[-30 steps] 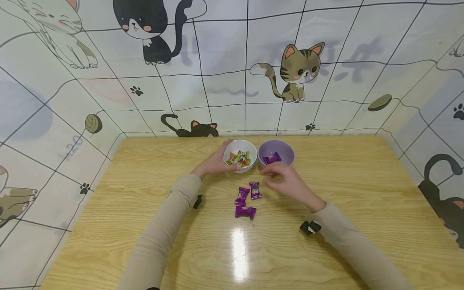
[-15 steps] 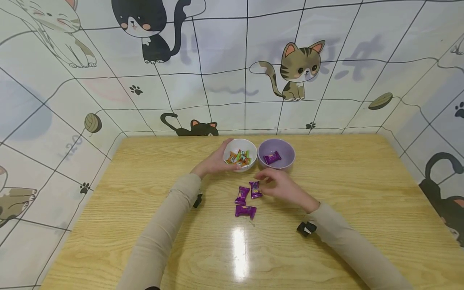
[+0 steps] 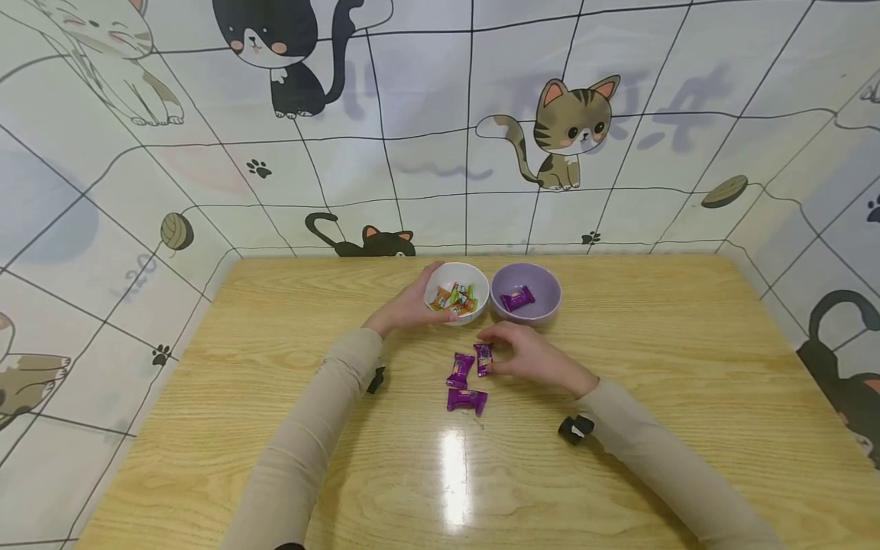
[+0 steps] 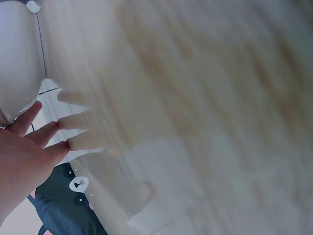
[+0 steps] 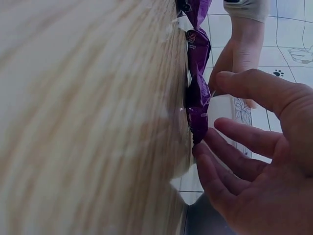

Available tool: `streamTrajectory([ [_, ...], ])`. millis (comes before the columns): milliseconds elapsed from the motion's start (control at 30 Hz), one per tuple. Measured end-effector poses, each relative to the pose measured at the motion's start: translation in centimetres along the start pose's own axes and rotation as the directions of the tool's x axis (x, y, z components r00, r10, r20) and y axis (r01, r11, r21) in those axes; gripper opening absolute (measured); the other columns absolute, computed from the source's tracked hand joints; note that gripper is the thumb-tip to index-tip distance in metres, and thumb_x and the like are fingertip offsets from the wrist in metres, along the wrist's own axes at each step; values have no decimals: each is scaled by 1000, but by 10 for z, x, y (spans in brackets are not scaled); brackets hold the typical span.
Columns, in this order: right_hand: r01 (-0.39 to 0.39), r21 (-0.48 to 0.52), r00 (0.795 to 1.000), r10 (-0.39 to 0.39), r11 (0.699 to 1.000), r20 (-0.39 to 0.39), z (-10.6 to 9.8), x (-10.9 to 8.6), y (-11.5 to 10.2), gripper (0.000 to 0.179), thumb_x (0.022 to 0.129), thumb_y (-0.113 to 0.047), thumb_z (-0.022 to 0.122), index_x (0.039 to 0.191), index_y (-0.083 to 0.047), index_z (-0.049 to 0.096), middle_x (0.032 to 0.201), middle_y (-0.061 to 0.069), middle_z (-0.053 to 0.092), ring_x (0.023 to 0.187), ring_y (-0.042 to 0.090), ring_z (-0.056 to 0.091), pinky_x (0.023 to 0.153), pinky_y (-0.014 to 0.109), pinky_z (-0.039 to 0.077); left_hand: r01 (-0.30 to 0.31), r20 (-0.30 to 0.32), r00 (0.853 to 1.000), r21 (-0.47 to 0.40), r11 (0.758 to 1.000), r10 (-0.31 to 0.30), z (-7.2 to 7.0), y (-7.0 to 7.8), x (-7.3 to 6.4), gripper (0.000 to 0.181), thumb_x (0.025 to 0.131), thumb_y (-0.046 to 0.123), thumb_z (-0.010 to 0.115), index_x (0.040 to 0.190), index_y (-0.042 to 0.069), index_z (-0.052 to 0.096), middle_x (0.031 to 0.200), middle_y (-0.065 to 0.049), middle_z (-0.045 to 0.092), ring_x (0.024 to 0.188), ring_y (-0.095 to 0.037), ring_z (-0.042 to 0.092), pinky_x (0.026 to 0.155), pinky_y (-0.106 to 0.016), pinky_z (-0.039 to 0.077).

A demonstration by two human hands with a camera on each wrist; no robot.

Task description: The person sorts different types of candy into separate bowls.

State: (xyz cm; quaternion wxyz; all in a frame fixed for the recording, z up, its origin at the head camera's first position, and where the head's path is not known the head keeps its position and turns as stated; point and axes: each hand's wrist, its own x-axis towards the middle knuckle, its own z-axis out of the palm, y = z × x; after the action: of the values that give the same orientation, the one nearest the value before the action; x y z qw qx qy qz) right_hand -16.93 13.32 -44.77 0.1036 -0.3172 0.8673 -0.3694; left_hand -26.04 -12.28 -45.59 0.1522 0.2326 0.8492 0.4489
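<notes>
The left hand [image 3: 406, 305] holds the white bowl [image 3: 440, 276] at its left side, thumb across the near side and fingers behind. Several small orange and green wrapped candies [image 3: 459, 294] lie in that bowl. In the left wrist view, fingertips of the left hand [image 4: 29, 152] touch the bowl's wall [image 4: 19, 58]. Near the table, the right hand [image 3: 532, 355] spreads its thumb and fingers around a purple wrapped candy [image 3: 483, 359]. In the right wrist view, the right hand [image 5: 264, 142] has fingertips at that candy's end [image 5: 198, 105], not visibly pinching it.
A purple bowl [image 3: 548, 289] with one purple candy [image 3: 518, 298] inside stands right beside the white one. Two more purple candies [image 3: 460, 370] [image 3: 467, 400] lie left of the right hand. Cat-patterned sheeting [image 3: 426, 92] surrounds the wooden table [image 3: 309, 473].
The right hand has come away from the purple bowl, down and left, to the nearest purple candy on the table. The left hand stays on the white bowl.
</notes>
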Motion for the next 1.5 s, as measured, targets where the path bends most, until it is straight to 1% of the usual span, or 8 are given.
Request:
streamTrajectory([
  [200, -1, -48, 999, 3, 999, 35, 1, 2, 0, 52, 77, -14, 81, 122, 3, 61, 121, 15, 62, 115, 31, 55, 101, 45, 40, 6, 5, 1000, -5, 1000, -6, 0, 2, 0, 105, 79, 20, 82, 154, 18, 9, 139, -13, 42, 119, -25, 48, 100, -39, 39],
  [433, -1, -109, 998, 8, 994, 61, 2, 5, -1, 49, 76, -10, 81, 120, 2, 63, 119, 14, 61, 115, 31, 54, 101, 45, 39, -2, 5, 1000, -7, 1000, 2, 0, 1, 1, 105, 79, 19, 82, 154, 13, 9, 138, -13, 43, 119, -25, 48, 100, -38, 39],
  [667, 36, -141, 998, -27, 989, 58, 3, 5, -1, 46, 74, -7, 80, 116, 1, 64, 114, 11, 62, 111, 30, 55, 100, 46, 40, -6, 1, 1000, -5, 1000, 6, 0, 0, 1, 106, 79, 20, 82, 155, 13, 8, 138, -14, 43, 119, -25, 48, 101, -39, 39],
  [900, 43, -142, 998, -36, 989, 52, 5, 5, 5, 38, 74, -8, 80, 110, -4, 67, 110, 6, 63, 108, 27, 56, 99, 44, 40, -4, -1, 1000, -1, 1000, 4, 1, 0, 2, 106, 79, 20, 82, 154, 12, 8, 138, -14, 43, 119, -25, 49, 100, -39, 39],
  [1100, 63, -124, 997, -58, 990, 45, 5, 4, 3, 36, 75, -7, 78, 109, -3, 67, 109, 7, 64, 107, 26, 58, 97, 43, 42, -4, -2, 1000, -6, 1000, 4, 1, 0, 2, 106, 79, 19, 82, 154, 13, 9, 138, -14, 43, 120, -25, 48, 101, -40, 39],
  [1233, 77, -103, 997, -73, 992, 40, 5, 3, 2, 35, 74, -6, 78, 108, -3, 67, 106, 6, 65, 102, 23, 59, 94, 40, 46, -4, 0, 1000, -6, 1000, 4, 0, 1, 1, 106, 79, 19, 82, 154, 12, 9, 138, -14, 43, 119, -26, 48, 101, -40, 39],
  [1333, 89, -93, 996, -87, 992, 23, 6, 2, 0, 35, 74, -7, 79, 107, -3, 68, 104, 4, 65, 99, 21, 60, 92, 38, 47, 0, 1, 1000, -5, 1000, 0, 0, 1, 1, 107, 78, 19, 83, 154, 12, 8, 138, -14, 43, 119, -26, 49, 100, -40, 39],
  [1500, 108, -65, 993, -110, 992, -37, 7, 2, -4, 36, 73, -7, 80, 106, -4, 67, 104, 3, 65, 99, 19, 59, 92, 38, 46, -3, 2, 1000, 0, 1000, 3, 0, 1, 1, 107, 78, 20, 83, 154, 13, 9, 138, -14, 43, 119, -26, 49, 100, -40, 39],
])
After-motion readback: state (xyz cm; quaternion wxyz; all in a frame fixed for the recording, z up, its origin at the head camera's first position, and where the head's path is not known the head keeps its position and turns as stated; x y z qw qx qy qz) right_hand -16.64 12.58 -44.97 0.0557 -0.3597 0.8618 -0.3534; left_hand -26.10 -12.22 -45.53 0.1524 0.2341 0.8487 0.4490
